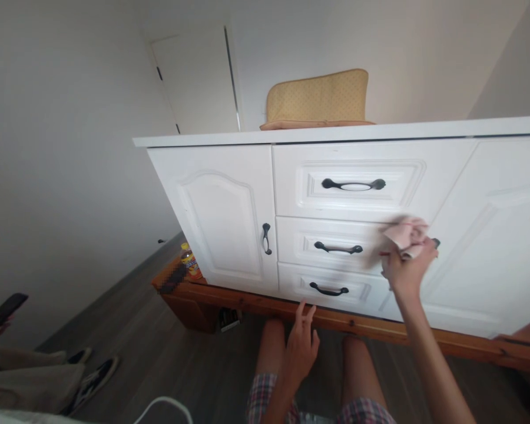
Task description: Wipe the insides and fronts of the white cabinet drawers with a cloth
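Right of centre, the right hand [410,266] grips a cloth [405,232] at the cabinet [223,221]; lower centre, the left hand [302,346] is unclenched.

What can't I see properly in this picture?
All in the head view:
- Right door's handle: mostly hidden by the right hand's grip.
- Pink cloth: blurred; its underside is out of sight.
- Drawers: shut fronts hide what's inside.
- Right door: cut off by the right edge.
- Bottle: label too small and blurred to read.
- Another person: mostly cut off by the left edge.
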The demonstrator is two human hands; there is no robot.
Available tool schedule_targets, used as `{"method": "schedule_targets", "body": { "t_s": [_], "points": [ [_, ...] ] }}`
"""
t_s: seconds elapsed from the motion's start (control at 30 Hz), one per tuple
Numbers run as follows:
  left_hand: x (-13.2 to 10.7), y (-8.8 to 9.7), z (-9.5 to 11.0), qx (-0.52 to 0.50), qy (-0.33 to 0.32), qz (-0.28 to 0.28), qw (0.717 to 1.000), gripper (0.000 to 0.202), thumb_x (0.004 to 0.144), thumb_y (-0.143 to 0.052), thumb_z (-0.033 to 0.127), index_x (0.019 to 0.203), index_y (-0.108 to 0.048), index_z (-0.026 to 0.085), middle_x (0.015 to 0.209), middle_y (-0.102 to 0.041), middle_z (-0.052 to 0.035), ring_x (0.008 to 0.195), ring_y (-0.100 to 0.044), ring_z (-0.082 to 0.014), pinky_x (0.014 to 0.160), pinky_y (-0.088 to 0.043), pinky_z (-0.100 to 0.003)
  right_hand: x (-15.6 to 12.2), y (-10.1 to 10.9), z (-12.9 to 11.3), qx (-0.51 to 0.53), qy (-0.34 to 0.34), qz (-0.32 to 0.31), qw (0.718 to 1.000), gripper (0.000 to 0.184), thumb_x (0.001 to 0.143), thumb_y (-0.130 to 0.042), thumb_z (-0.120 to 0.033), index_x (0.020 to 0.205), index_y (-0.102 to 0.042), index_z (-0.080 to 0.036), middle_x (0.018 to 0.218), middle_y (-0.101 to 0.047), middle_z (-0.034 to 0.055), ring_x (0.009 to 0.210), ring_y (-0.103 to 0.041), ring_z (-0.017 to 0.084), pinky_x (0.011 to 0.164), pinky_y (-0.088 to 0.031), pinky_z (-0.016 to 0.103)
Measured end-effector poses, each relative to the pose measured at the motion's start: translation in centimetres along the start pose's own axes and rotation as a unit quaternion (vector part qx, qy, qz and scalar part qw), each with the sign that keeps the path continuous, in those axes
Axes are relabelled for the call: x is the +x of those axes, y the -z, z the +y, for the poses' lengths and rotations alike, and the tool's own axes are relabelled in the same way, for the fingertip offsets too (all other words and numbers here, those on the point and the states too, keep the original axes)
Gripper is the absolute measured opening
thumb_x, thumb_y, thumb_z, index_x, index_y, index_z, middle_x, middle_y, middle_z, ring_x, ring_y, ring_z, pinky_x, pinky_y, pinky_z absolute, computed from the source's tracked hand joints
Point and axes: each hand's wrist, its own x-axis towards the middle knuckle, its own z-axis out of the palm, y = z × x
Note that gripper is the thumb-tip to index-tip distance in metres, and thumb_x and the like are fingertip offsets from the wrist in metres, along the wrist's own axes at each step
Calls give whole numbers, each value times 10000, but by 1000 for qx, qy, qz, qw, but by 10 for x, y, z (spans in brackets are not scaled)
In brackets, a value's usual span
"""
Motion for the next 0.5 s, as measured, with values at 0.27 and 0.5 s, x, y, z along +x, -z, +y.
{"method": "schedule_targets", "body": {
  "t_s": [0.27, 0.5],
  "points": [
    [-123, -23, -95, 31, 244, -110, 963, 756, 941, -398, 147, 1692, -479, 170, 1805, -387, -109, 1698, -323, -235, 1406, -255, -420, -66, -86, -86, -92, 129, -67, 985, 757, 812, -511, -120, 1565, -435, -119, 1329, -381, 201, 1237, -375, 326, 1170, -360, 585],
    [-139, -7, -119, 121, 283, -143, 940, 764, 946, -399, 223, 1698, -491, 319, 1808, -387, -10, 1683, -343, -200, 1394, -280, -349, -126, -131, -166, -145, 192, -242, 940, 542, 1097, -325, -214, 1536, -634, -289, 1290, -462, 208, 1149, -399, 342, 1027, -456, 551]
  ]
}}
